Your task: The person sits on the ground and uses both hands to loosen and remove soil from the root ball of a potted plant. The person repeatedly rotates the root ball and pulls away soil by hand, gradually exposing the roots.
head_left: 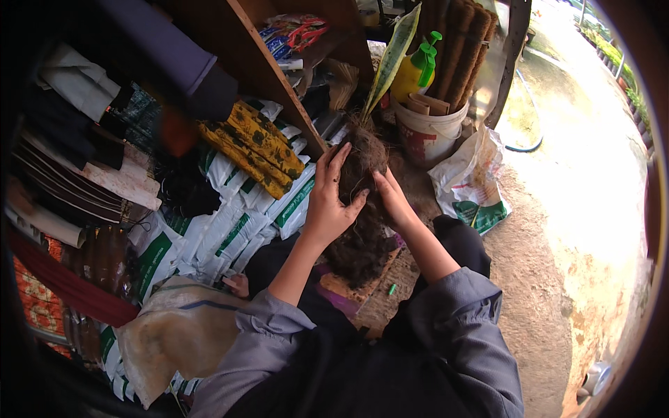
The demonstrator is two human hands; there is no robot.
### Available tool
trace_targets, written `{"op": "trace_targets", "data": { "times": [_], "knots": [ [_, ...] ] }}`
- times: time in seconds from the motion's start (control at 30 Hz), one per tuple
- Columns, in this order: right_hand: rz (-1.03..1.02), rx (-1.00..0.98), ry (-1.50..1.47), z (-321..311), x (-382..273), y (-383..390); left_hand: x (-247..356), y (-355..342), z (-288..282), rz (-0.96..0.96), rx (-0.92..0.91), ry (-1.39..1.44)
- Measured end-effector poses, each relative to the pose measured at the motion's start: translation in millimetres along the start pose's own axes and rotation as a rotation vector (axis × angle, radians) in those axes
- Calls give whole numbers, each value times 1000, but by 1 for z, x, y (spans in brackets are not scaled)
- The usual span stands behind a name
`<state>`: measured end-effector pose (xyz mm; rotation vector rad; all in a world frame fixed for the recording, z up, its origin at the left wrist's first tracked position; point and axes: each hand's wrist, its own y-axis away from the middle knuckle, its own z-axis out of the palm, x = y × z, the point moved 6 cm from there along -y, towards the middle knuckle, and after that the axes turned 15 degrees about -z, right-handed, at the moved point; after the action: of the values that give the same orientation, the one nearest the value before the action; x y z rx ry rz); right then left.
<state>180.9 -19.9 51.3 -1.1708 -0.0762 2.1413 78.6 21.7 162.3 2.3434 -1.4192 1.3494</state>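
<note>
A snake plant [391,66] with a pale-edged upright leaf points away from me, its soil-covered root ball [368,148] between my two hands. My left hand [333,191] cups the left side of the root ball, fingers along it and thumb lower down. On the other side my right hand [394,198] presses its fingers against the roots; some fingertips are hidden. Both hands are smudged with soil. Below them a heap of dark loose soil [359,259] lies on a flat board [376,284] between my legs.
A white bucket [446,131] holding a yellow spray bottle [412,78] and brown fibre poles [461,56] stands beyond my right hand. Near it lies a crumpled plastic sack [468,174]. White-and-green packages [209,240] are stacked at left, beside a wooden shelf panel [279,73].
</note>
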Motion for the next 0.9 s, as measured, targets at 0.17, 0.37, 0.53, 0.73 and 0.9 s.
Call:
{"op": "trace_targets", "data": {
  "times": [0.17, 0.37, 0.53, 0.73, 0.9],
  "knots": [
    [-44, 56, -115, -20, 16, -11, -26, -17, 9, 80, -119, 107],
    [39, 128, 43, -27, 31, -9, -122, -15, -3, 10, 37, 746],
    [70, 85, 26, -25, 35, -5, -112, -9, -27, 56, 358, 512],
    [-9, -8, -55, -14, 53, 0, -79, 15, -37, 342, 418, -185],
    [-126, 53, 255, -17, 52, 5, -70, 20, -34, 315, 412, -283]
  ]
}}
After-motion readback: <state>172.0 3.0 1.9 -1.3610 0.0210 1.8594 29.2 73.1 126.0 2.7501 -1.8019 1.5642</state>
